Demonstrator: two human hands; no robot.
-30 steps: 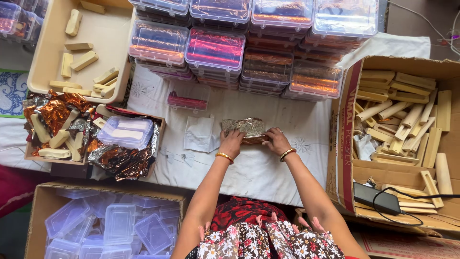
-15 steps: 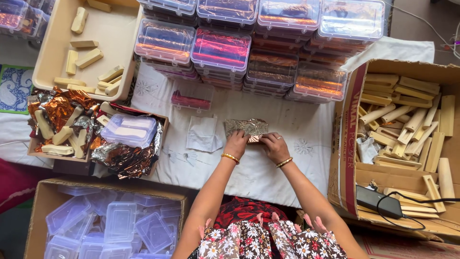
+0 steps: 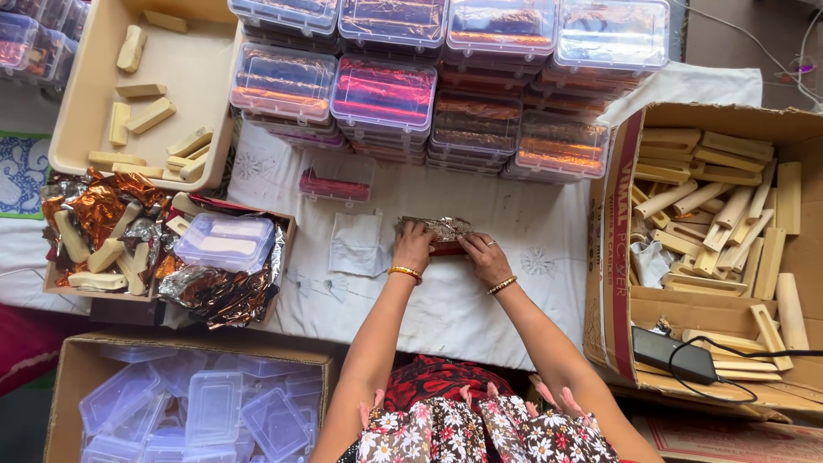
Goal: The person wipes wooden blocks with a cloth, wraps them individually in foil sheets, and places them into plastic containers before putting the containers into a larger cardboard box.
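Both of my hands rest on a small foil-wrapped bar (image 3: 446, 230) lying on the white embroidered cloth (image 3: 446, 317). My left hand (image 3: 413, 247) grips its left end and my right hand (image 3: 482, 257) presses its right end and near side. Crinkled silver-bronze foil covers the bar's top, and a red strip shows along its near edge. A gold bangle sits on each wrist. A small white paper square (image 3: 360, 243) lies just left of my left hand.
Stacked clear lidded boxes (image 3: 386, 90) of wrapped bars line the far side; one small box (image 3: 334, 184) stands alone. A cream tray (image 3: 184, 60) and foil-filled box (image 3: 111, 240) are left. Right carton (image 3: 613, 283) holds pale bars and a black adapter (image 3: 673, 353). Empty containers (image 3: 197, 411) sit near left.
My hands have stayed on the foil-wrapped bar, shifting slightly along it as they press the foil. Little else has moved apart from a small change of camera view.
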